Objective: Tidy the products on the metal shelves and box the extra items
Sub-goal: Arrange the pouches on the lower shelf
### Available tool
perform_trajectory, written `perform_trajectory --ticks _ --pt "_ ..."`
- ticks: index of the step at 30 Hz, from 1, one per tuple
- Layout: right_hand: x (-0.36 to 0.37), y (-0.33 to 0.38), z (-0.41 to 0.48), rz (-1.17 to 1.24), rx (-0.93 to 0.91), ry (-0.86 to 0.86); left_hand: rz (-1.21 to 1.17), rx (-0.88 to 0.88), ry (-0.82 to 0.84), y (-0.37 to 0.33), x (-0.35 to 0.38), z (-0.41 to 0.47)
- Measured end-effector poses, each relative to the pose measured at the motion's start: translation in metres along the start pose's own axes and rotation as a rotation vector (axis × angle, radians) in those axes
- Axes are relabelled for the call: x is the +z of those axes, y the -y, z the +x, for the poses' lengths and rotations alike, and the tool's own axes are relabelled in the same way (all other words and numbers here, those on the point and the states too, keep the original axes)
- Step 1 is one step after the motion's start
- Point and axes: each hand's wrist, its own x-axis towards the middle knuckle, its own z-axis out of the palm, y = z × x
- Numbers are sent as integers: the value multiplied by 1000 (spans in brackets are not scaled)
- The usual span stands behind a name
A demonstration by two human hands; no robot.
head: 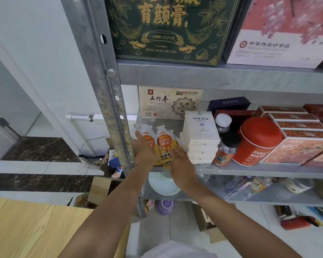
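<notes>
On the middle shelf, orange pouches sit at the left end, with both hands flat and open around them: left hand touching one side, right hand covering the lower corner, gripping nothing. White boxes are stacked just beside. Next come two jars and a red tin, contents unreadable. Stuff on the lower shelf is blurry.

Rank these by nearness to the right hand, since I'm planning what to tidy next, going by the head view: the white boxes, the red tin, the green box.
From the right hand:
1. White boxes: stacked just right of the hand, same shelf.
2. Red tin: farther right on that shelf, beyond the small jars.
3. Green box: on the shelf above, at top.
</notes>
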Motion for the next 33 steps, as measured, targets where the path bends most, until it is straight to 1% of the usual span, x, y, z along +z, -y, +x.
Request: perform_trajectory --ticks 2,3,5,6,8,11,13,15,18,20,22,26,28,29,31,32,33 --pt "2 6 2 -70 40 12 228 66 -17 8 7 0" --pt "3 9 3 -75 68 21 306 132 -30 13 11 -1" --pt "3 15 6 -31 116 32 416 264 -40 23 18 0" --pt "2 18 7 15 136 26 441 297 -41 27 20 2" --pt "-2 23 10 139 176 -15 445 308 -36 30 21 6" --pt "-7 31 10 276 210 -120 446 321 -26 32 22 9" --pt "-9 35 11 417 265 -167 447 323 -23 33 23 10" --pt "-12 37 15 571 371 -174 443 323 -19 34 23 11" --pt "-17 40 21 705 515 -145 460 328 -14 34 23 11" --pt "-20 42 22 714 560 -87 458 342 -30 35 22 11" --pt "-23 43 20 664 555 -41 448 347 -31 35 22 11" --pt "-39 44 12 580 450 -107 440 364 -32 35 21 11" --pt "-45 42 6 561 415 -134 401 364 -50 36 21 10" --pt "-47 40 4 588 410 -150 331 387 -86 35 20 7" --pt "-51 33 -3 742 447 -197 78 481 -202 29 15 -1" --pt "-53 29 -6 877 476 -220 -87 510 -234 25 12 -6" --pt "-56 25 -11 1033 497 -225 -277 491 -218 20 9 -11"
